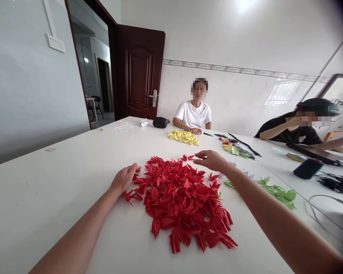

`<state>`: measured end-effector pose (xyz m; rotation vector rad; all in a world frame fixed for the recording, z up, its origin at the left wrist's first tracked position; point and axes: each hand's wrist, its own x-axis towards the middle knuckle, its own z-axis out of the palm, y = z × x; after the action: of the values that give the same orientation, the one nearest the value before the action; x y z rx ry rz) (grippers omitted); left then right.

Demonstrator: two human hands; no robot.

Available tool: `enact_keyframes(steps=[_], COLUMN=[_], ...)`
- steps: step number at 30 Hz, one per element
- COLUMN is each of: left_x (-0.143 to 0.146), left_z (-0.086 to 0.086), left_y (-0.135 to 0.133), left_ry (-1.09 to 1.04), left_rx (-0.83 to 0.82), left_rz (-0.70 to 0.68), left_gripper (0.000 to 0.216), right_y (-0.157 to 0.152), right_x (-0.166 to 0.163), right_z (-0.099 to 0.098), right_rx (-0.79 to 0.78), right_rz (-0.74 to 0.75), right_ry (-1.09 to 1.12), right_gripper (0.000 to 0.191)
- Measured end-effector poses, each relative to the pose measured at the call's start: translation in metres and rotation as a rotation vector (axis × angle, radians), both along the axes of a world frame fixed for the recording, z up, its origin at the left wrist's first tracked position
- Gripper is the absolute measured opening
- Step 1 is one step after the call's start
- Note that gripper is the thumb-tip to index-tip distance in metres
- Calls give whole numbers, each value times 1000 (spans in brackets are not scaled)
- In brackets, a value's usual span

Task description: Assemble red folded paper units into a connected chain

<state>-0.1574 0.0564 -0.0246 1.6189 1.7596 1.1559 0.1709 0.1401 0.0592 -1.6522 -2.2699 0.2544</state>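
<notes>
A broad pile of red folded paper cranes (180,198) lies on the white table (57,198) between my forearms. My left hand (126,176) rests at the pile's left edge, thumb and fingers closed together; what they hold, if anything, is hidden. Beyond the far right of the pile, my right hand (210,160) is closed in a pinch on a thin dark object (200,156), too small to name. Just left of its fingertips is a red paper crane (191,157); whether they touch it, I cannot tell.
Yellow folded papers (184,137) lie farther back, before a person in a white shirt (193,114). Green folded papers (278,192) sit right of my right forearm. Black cords (334,182) and a dark box (307,168) are near a second person (288,125). A black case (161,122) stands at the back.
</notes>
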Motion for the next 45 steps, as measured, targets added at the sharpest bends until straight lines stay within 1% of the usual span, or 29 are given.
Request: enact_keyframes(steps=[1,3,5,6,8,11,14,18,21,24,28,30,32,35,37,39,41,42,43,45], left_x=[0,-1,-1,-1,-2,-5,-7,-9,-8,-7,-7,-6,-6,-5,-5,-4,-3,-3,-2,-2], left_z=[0,-1,0,0,0,-1,-3,-4,-4,-4,-4,-5,-5,-3,-2,-2,-1,-1,-2,-2], left_y=[1,1,2,2,3,5,7,8,8,7,6,6,5,3,2,1,1,2,2,3], left_ry=[-12,-25,-23,-18,-12,-18,-25,-28,-30,-36,-59,-62,-61,-68,-75,-69,-53,-45,-41,-42], left_rx=[-1,-3,-5,-6,-9,-9,1,5,4,5,13,16,17,25,30,30,22,19,17,19], left_rz=[-2,-5,0,3,12,18,22,20,25,25,18,13,6,8,17,22,18,17,17,19], left_gripper=[60,61,61,61,61,60,59,57,55,55,56,56,56,56,56,55,54,54,54,54], right_y=[-8,-24,-39,-45,-54,-61,-63,-62,-58,-50,-37,-33,-33,-41,-49,-56,-57,-55,-50,-35], right_x=[15,44,65,71,75,73,79,96,94,75,41,22,5,-10,-7,4,17,23,26,26], right_z=[2,-1,-13,-21,-38,-60,-70,-66,-59,-58,-67,-70,-68,-57,-50,-45,-46,-48,-51,-57], right_rx=[-22,-68,-181,-201,-207,-159,-107,-22,34,6,-65,-58,-42,-15,14,53,41,27,18,15], right_rz=[-39,-92,-133,-158,-187,-198,-250,-351,-348,-265,-172,-131,-80,-10,11,-9,-80,-125,-154,-203], right_ry=[-23,-48,-58,-46,-23,-4,3,-1,20,56,65,71,86,111,124,141,164,178,180,186], right_gripper=[34,26,26,26,28,29,22,32,34,36,28,29,30,38,47,54,51,46,42,39])
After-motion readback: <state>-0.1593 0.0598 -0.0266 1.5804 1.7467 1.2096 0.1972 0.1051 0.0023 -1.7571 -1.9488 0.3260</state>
